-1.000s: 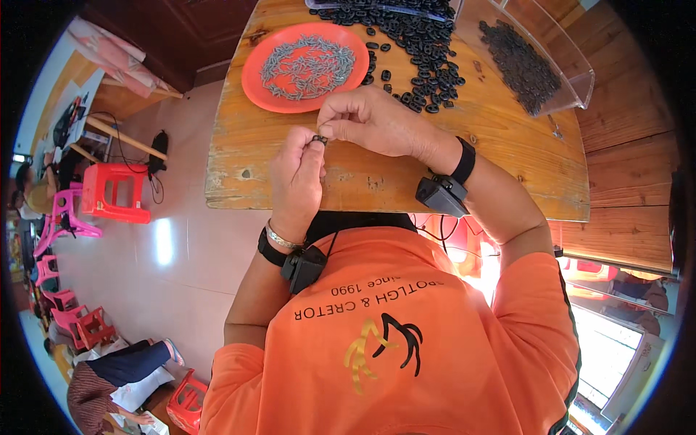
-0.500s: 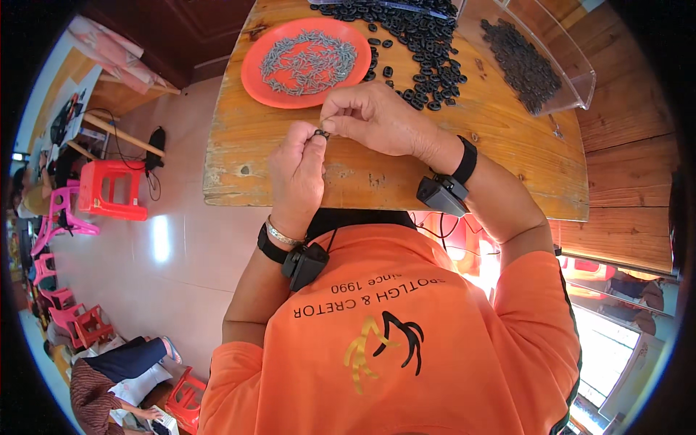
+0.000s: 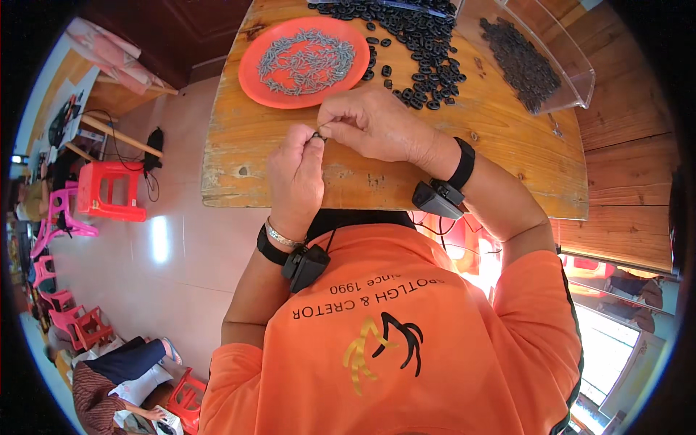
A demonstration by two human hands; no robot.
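Black and small, the piece (image 3: 317,135) was clamped in the left hand (image 3: 296,170), seemingly steadied for the right hand (image 3: 377,125), fingertips together. Grey pins (image 3: 339,67) lay just beyond, probably for reach.

red-orange plate (image 3: 248,72), grey pins (image 3: 335,69), black pieces (image 3: 424,42), brown wood-grained table (image 3: 500,145), orange shirt (image 3: 449,333)

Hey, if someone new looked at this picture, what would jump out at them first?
Probably the bright orange shirt filling the lower middle. Next, the red plate of grey pieces on the wooden table near the top, with black pieces to its right. Below the plate, the left hand pinches a small dark piece, the right hand close against it.
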